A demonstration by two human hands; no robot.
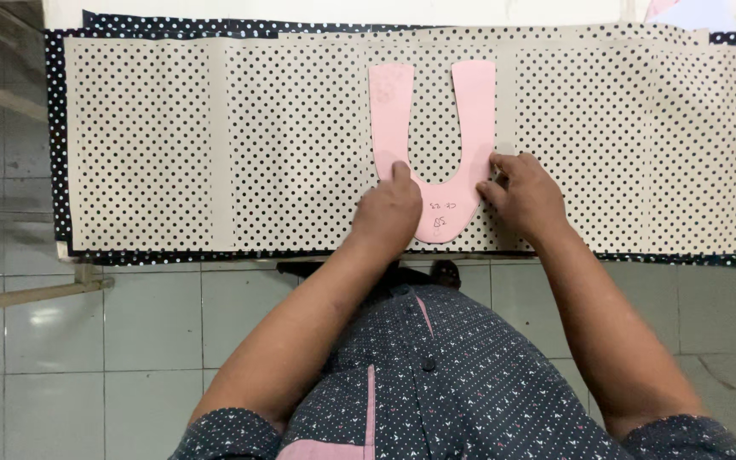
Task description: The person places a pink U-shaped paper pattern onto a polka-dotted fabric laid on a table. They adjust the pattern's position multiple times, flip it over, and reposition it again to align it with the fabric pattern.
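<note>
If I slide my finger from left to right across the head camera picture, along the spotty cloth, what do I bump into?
Polka-dot fabric → left hand → pink U-shaped paper pattern → right hand → more polka-dot fabric.

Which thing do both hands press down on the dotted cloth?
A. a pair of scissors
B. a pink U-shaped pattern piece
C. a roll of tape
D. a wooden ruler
B: the left hand and the right hand both rest on the lower curve of the pink U-shaped pattern piece, which lies flat on the dotted cloth with its two arms pointing away from the person.
</note>
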